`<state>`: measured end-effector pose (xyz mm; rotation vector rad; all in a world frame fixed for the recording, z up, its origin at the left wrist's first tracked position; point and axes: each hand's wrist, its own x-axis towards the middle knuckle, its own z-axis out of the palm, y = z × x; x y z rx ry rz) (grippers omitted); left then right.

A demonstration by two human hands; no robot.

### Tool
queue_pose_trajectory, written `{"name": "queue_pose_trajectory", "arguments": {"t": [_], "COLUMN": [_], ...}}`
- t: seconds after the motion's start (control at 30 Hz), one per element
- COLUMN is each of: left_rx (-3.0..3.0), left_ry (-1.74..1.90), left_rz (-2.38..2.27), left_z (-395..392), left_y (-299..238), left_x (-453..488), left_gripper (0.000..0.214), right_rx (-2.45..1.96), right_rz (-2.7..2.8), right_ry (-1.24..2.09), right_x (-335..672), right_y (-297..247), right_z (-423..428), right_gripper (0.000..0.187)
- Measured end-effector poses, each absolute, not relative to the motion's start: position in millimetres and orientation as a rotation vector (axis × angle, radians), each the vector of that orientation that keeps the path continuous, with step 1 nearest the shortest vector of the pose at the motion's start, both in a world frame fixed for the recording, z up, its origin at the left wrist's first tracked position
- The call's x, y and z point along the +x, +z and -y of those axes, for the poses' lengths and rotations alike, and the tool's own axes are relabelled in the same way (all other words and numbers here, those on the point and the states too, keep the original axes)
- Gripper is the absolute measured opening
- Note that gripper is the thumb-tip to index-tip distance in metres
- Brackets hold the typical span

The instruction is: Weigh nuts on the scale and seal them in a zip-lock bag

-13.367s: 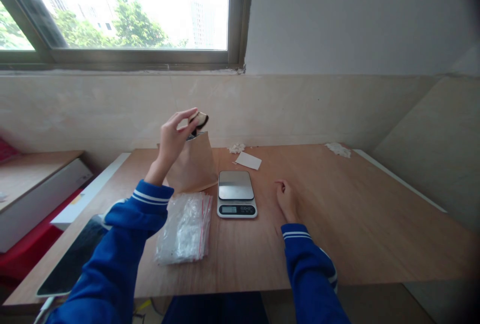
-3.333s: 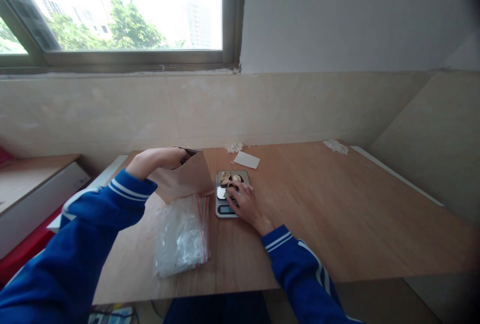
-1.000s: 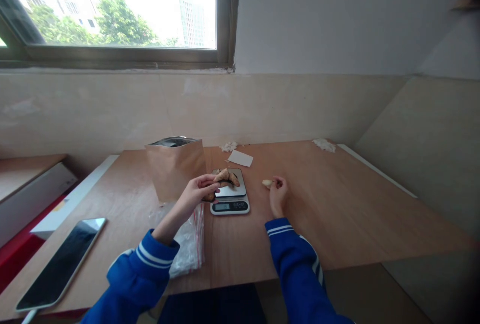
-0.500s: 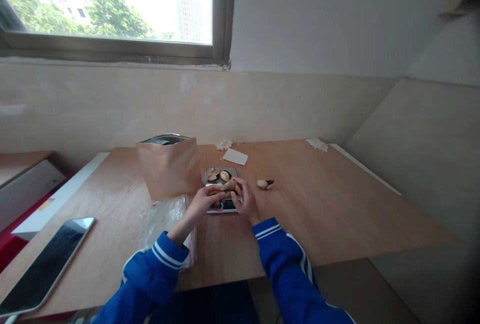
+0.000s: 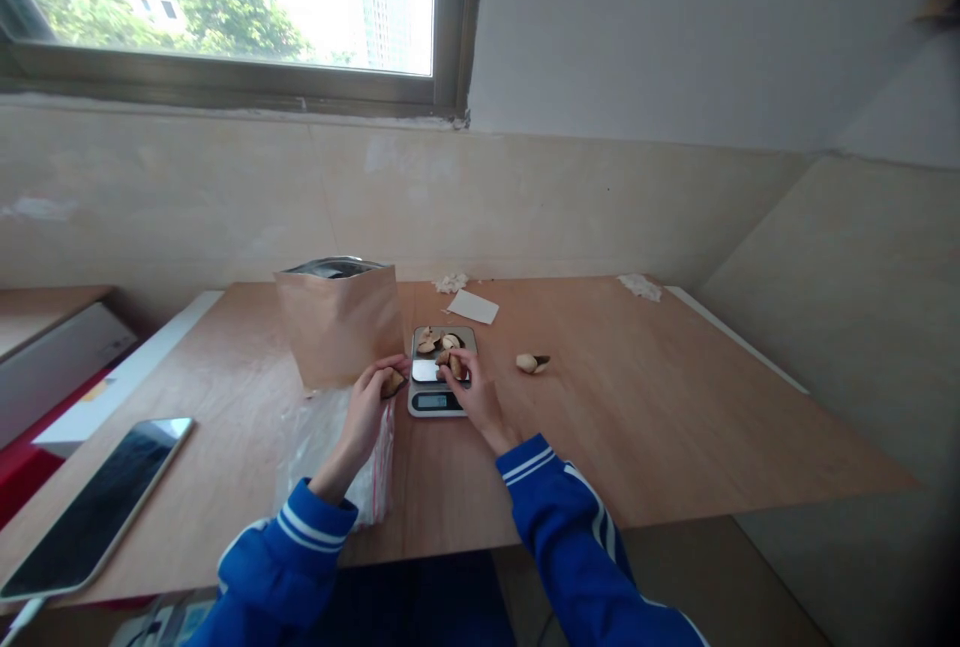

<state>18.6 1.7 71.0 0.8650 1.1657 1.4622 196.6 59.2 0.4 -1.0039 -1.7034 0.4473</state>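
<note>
Parting since half a second ago, the hands now flank the scale — left hand just left of it, fingers curled round a brown piece; right hand pinching a second piece on the plate — a loose piece lies apart, further right

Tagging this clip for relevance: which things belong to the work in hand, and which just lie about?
In hand: left hand, right hand, dried slices, scale, brown pouch, plastic bags, loose slice.
Lying about: phone, white card, white scraps.
</note>
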Motion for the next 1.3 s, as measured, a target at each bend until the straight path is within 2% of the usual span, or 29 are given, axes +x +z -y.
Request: {"name": "queue_pose_trajectory", "arguments": {"t": [0.3, 0.43, 0.7, 0.9, 1.0, 1.1, 1.2, 1.3], "left_rx": [0.893, 1.007, 0.823, 0.618, 0.632, 0.836, 1.049, 1.065], "left_ry": [1.452, 1.439, 1.46, 1.383, 1.391, 1.488, 1.58, 1.615], "left_rz": [-1.068, -1.1, -0.916, -0.747, -0.693, -0.884, -1.319, -1.668], "left_z": [7, 14, 22, 25, 27, 32, 39, 47], "left_y": [72, 69, 55, 70, 74, 74, 76, 78], "left_x": [25, 27, 68, 83, 86, 78, 52, 17], "left_gripper": [0.035, 0.035, 0.042, 0.05, 0.047, 0.035, 0.018, 0.014], "right_rx": [-1.121, -0.921, -0.607, -0.75, -0.841, -0.98, -1.183, -1.345], "right_rz": [1.779, 1.806, 2.076, 1.77, 1.605, 1.478, 1.387, 1.414], "right_ry": [0.216, 0.246, 0.282, 0.4, 0.49, 0.465, 0.333, 0.166], "right_x": [191, 192, 198, 200, 201, 210, 222, 232], "right_y": [3, 12, 26, 12, 6, 3, 3, 0], "right_z": [-67, -52, -29, -35, -40, -50, -61, -68], "right_gripper": [0.025, 0.024, 0.051, 0.034, 0.035, 0.036, 0.037, 0.04]}}
